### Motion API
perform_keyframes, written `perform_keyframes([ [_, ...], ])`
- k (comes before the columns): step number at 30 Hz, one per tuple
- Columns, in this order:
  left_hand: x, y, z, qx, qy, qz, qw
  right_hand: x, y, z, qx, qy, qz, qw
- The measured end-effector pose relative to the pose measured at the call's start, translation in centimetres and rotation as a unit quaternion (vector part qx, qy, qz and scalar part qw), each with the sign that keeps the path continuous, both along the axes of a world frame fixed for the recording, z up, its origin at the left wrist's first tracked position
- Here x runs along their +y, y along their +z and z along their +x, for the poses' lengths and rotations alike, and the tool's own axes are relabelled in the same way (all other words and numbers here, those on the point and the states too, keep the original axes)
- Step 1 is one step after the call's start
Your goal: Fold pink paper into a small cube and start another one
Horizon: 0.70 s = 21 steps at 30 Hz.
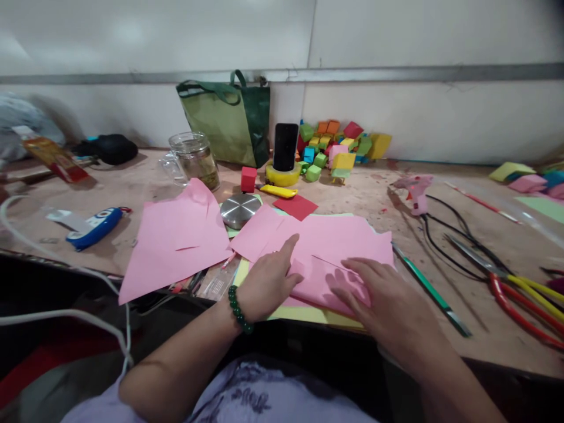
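Pink paper sheets (343, 235) lie in front of me on top of yellow and green sheets, with a slit or edge showing across the middle. My left hand (275, 273), a green bead bracelet (240, 310) on its wrist, rests on the pink paper with the index finger stretched forward. Over the right part of the same paper, my right hand (379, 291) spreads its fingers, touching the near edge. Neither hand grips anything that I can see. Another pink sheet (171, 241), irregularly cut, lies to the left, partly past the table's edge.
Behind the paper are a metal disc (240, 210), a yellow cutter (279, 191), a glass mug (194, 158) and a phone (285, 147). Colourful paper cubes (330, 147) are piled at the back. A green-handled tool (429, 288), scissors (497, 276) and a pink glue gun (416, 191) lie right.
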State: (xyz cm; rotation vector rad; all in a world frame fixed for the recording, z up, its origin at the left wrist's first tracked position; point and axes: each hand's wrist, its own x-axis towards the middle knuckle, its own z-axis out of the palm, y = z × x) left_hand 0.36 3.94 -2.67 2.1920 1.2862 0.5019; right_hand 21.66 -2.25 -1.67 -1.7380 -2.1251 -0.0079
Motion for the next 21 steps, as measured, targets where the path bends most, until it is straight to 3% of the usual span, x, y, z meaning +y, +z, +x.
perform_keyframes([
  [3, 0.0, 0.0, 0.0, -0.027, 0.008, -0.017, 0.999, 1.5, 0.9, -0.7, -0.027, 0.024, -0.086, 0.996],
  [10, -0.3, -0.4, -0.3, -0.067, 0.018, -0.021, 0.997, 4.4, 1.6, -1.1, -0.036, -0.004, -0.21, 0.977],
  [16, -0.5, -0.6, -0.5, -0.062, 0.012, -0.004, 0.998, 3.7, 1.1, -1.3, -0.011, 0.001, -0.163, 0.987],
  [21, -0.8, -0.8, -0.6, -0.07, 0.012, -0.006, 0.997, 3.6, 1.4, -1.3, -0.003, -0.022, -0.224, 0.974],
])
